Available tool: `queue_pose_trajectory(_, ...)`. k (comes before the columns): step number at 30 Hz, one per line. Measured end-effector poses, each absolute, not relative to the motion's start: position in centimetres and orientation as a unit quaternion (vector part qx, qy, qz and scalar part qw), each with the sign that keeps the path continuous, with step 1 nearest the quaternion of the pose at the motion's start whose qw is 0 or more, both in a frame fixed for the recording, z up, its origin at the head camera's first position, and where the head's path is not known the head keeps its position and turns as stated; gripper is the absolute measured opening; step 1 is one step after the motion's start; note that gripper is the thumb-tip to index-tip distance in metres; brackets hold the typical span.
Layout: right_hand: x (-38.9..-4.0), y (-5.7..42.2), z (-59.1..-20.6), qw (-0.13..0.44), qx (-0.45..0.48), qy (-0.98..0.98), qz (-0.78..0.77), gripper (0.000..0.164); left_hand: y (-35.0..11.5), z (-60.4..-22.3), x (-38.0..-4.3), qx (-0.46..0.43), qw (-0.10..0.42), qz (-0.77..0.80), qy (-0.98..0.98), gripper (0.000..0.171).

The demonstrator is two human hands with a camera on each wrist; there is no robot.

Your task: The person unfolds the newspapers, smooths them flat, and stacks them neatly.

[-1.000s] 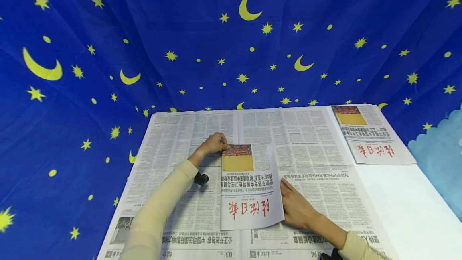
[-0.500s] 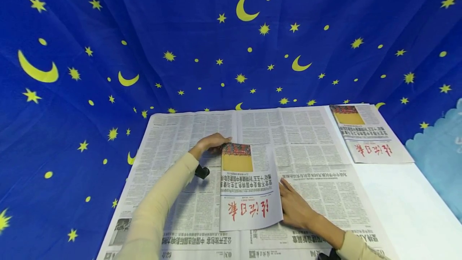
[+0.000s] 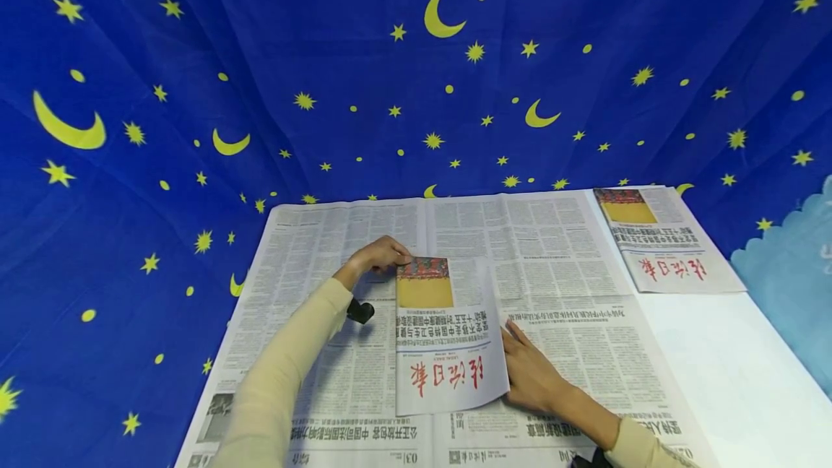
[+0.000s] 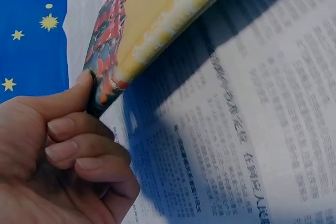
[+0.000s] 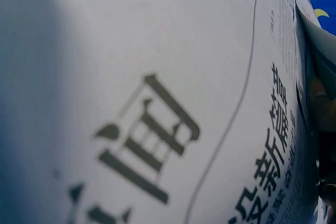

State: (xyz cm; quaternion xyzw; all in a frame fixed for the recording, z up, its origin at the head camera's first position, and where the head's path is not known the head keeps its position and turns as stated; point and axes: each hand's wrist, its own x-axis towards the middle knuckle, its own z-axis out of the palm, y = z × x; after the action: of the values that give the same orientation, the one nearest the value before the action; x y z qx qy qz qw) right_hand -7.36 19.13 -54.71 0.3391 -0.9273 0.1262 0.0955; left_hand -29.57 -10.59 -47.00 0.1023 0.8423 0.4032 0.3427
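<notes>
A folded newspaper (image 3: 448, 367) with red characters and a red-and-yellow picture lies over spread newspaper sheets (image 3: 572, 360). At its far left corner, my left hand (image 3: 382, 254) pinches the paper between thumb and fingers. The left wrist view shows that corner of the folded newspaper (image 4: 152, 11) lifted, casting a shadow on the print below. My right hand (image 3: 533, 374) is at the right edge, partly covered by the folded newspaper. In the right wrist view, a finger (image 5: 324, 106) shows beneath curling paper; I cannot tell whether this hand grips it.
Another folded newspaper (image 3: 672, 251) with the same front page lies at the back right of the white table (image 3: 734, 374). A blue curtain (image 3: 325, 56) with yellow moons and stars rises behind and along the sides.
My left hand's fingers have shifted slightly at the far left corner. The folded newspaper and my right hand have stayed nearly in place.
</notes>
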Motion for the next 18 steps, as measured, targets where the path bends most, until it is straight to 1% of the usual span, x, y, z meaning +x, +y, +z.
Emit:
queue_pose_trajectory(3, -7.4, 19.1, -54.8, 0.090, 0.337, -0.928, 0.127, 0.071, -10.9, -47.1, -29.5, 0.115, 0.320, 0.395, 0.853, 0.027)
queue_pose_trajectory(8, -7.4, 19.1, -54.9, 0.086, 0.333, -0.930, 0.128, 0.076, -11.2, -47.2, -29.5, 0.131, 0.309, 0.397, 0.854, 0.027)
queue_pose_trajectory(11, -7.4, 19.2, -54.9, 0.094, 0.334, -0.929, 0.129, 0.077, -11.2, -47.3, -29.4, 0.135, 0.328, 0.391, 0.849, 0.029)
queue_pose_trajectory(15, -7.4, 19.2, -55.0, 0.113, 0.341, -0.924, 0.131, 0.067, -10.6, -47.3, -29.0, 0.165, 0.366, 0.369, 0.838, 0.035)
queue_pose_trajectory(18, -7.5, 19.1, -54.9, 0.122, 0.344, -0.921, 0.139, 0.066, -9.7, -47.1, -28.7, 0.189, 0.382, 0.357, 0.831, 0.040)
